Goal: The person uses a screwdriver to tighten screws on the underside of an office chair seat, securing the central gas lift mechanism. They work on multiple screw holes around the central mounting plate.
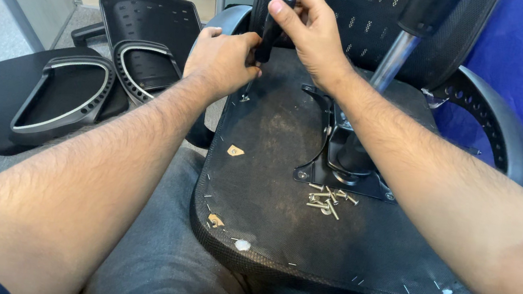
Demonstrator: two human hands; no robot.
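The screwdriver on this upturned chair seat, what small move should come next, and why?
Probably turn the screwdriver while pressing down. The right hand grips its black handle from the top, the left hand steadies the shaft, and the tip meets the seat underside near its edge.

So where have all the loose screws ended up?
In the head view, the loose screws lie in a small pile on the upturned seat base, right of centre, just in front of the black metal mounting plate.
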